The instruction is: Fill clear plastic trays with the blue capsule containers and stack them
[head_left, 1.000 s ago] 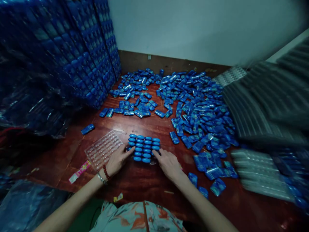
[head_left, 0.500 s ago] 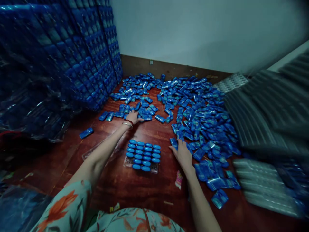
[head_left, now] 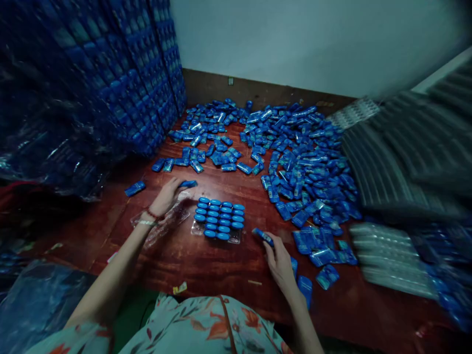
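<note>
My left hand [head_left: 167,196] pinches a small blue packet [head_left: 189,184], above a clear plastic sheet or tray [head_left: 162,228] on the table. In my right hand [head_left: 277,258] is another blue packet [head_left: 264,237], held between thumb and fingers just right of the middle. Between my hands sits a clear plastic tray [head_left: 235,237] bearing rows of glossy blue oval pieces [head_left: 219,214]. Two more blue packets [head_left: 305,290] lie beside my right wrist and forearm, partly hidden by them.
A large heap of blue packets [head_left: 306,162] spreads over the red-brown table [head_left: 214,268] toward the wall. Tall wrapped stacks of blue packs [head_left: 132,93] rise at left. Stacked clear trays [head_left: 391,258] stand at right. A lone packet [head_left: 134,188] lies left.
My left hand has come from the loose packets toward me and leftward, now with a packet. My right hand has drawn back from the heap with a packet. The view has shifted slightly.
</note>
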Demonstrator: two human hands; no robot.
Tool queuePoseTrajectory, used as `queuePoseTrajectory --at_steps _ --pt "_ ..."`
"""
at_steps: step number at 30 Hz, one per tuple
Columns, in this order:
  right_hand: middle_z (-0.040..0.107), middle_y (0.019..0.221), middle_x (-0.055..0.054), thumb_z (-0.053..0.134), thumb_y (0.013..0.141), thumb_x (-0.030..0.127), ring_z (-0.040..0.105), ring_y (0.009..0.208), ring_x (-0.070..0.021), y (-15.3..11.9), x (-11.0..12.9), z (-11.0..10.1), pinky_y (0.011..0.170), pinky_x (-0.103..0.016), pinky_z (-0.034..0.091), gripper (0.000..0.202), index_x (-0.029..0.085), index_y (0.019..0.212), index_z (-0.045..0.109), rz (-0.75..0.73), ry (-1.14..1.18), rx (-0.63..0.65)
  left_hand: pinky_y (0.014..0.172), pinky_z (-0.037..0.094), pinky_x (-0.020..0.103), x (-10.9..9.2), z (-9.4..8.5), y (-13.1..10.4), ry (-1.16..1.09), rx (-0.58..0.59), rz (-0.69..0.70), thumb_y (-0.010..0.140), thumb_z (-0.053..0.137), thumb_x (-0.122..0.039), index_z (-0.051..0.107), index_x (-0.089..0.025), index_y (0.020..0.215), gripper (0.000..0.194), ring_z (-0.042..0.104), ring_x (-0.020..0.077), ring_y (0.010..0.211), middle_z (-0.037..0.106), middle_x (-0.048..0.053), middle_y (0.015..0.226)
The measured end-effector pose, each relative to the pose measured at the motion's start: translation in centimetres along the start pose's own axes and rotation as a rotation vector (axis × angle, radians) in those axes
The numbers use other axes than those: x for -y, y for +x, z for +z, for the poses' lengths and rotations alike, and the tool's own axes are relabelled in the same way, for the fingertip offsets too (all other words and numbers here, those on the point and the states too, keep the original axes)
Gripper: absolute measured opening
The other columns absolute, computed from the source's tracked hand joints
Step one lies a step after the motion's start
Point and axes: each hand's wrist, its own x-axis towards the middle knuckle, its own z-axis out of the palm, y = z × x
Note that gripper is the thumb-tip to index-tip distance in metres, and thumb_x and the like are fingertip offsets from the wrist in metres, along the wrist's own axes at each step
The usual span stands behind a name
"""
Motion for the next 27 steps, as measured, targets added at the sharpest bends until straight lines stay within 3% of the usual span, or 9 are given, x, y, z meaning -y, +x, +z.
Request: queuePoseTrajectory --at_steps 4,8,11,16,19,24,27 --pt "0.064 0.102 -0.008 0.044 0.091 0.033 0.063 0.089 -0.0193 -1.1 1.8 -0.1 0.079 -0.033 0.051 0.03 0.019 0.117 0.05 -0.018 0.045 0.081 0.085 0.047 0.034 -1.1 -2.0 -7.7 -0.085 -0.028 -0.027 0.089 0.046 -0.034 0.052 -0.015 0.115 0.033 0.058 0.0212 0.096 0.06 0.01 0.107" --pt "0.063 0.099 -0.007 0.043 0.092 0.028 0.062 0.092 -0.0186 1.1 3.4 0.9 0.081 -0.033 0.051 0.023 0.022 0.112 0.053 -0.147 0.047 0.083 0.074 0.05 0.03 -3.1 0.1 -10.9 -0.105 -0.132 -0.098 0.088 0.05 -0.031 0.056 -0.016 0.103 0.022 0.06 0.0182 0.085 0.062 0.007 0.094" --pt "0.06 0.103 -0.009 0.039 0.093 0.02 0.06 0.095 -0.0183 2.6 3.5 1.7 0.08 -0.031 0.051 0.029 0.022 0.118 0.053 -0.331 -0.044 0.124 0.076 0.05 0.03 -3.7 2.7 -11.2 -0.059 -0.213 -0.044 0.09 0.046 -0.023 0.057 -0.017 0.107 0.021 0.058 0.0183 0.09 0.058 0.008 0.099" --pt "0.057 0.095 -0.009 0.034 0.086 0.005 0.057 0.087 -0.0186 3.4 3.4 0.7 0.072 -0.029 0.05 0.04 0.019 0.119 0.051 -0.505 -0.319 0.266 0.082 0.05 0.034 -2.8 5.1 -11.5 0.105 -0.146 0.043 0.09 0.037 -0.012 0.047 -0.019 0.128 0.04 0.056 0.0197 0.096 0.056 0.01 0.107" --pt "0.057 0.091 -0.008 0.037 0.082 0.0 0.054 0.083 -0.0187 3.8 4.5 -0.4 0.07 -0.029 0.048 0.041 0.019 0.116 0.052 -0.569 -0.45 0.383 0.082 0.05 0.034 -2.9 5.1 -11.3 0.181 -0.118 0.139 0.091 0.035 -0.011 0.047 -0.016 0.126 0.038 0.056 0.02 0.094 0.058 0.011 0.103" --pt "0.057 0.089 -0.005 0.043 0.082 -0.001 0.052 0.08 -0.0169 5.4 7.2 -1.0 0.07 -0.028 0.045 0.031 0.019 0.104 0.053 -0.697 -0.555 0.56 0.077 0.049 0.031 -5.0 4.1 -9.5 0.313 0.154 0.372 0.091 0.033 -0.01 0.053 -0.014 0.116 0.032 0.054 0.0185 0.086 0.059 0.011 0.099" --pt "0.057 0.091 -0.005 0.045 0.083 0.0 0.053 0.08 -0.0158 6.2 8.2 -1.0 0.067 -0.027 0.043 0.026 0.019 0.099 0.053 -0.699 -0.564 0.617 0.074 0.049 0.032 -6.1 3.8 -8.1 0.375 0.266 0.422 0.09 0.035 -0.009 0.056 -0.014 0.109 0.028 0.052 0.0196 0.085 0.058 0.01 0.097"
